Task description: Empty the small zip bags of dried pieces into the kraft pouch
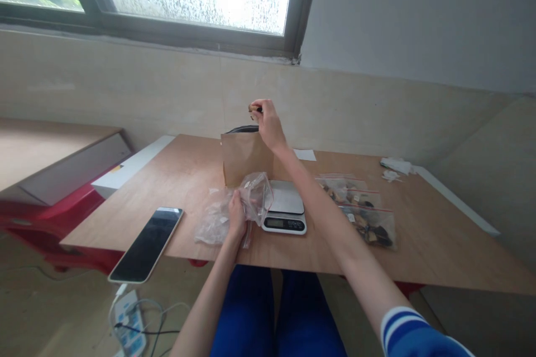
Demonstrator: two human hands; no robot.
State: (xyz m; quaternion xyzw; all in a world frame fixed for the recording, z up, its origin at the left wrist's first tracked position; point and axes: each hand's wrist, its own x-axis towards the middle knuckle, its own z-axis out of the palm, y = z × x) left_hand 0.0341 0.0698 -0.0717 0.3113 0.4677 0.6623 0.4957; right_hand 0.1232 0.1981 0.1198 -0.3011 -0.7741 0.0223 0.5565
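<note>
Right hand (270, 122), raised near the top of the upright paper bag (243, 159): fingers clamped on a small brown-and-dark piece (253, 109). Left hand (237, 215), on the near side of the paper bag: fingers closed on a clear plastic bag (256, 195), which stands partly open just left of the scale (288, 201). More clear plastic (211, 223) lies left of this hand on the tabletop (195, 167). Filled zip bags (377, 228) with brown and dark contents lie right of the scale; a phone (147, 245) lies at the near left edge.
</note>
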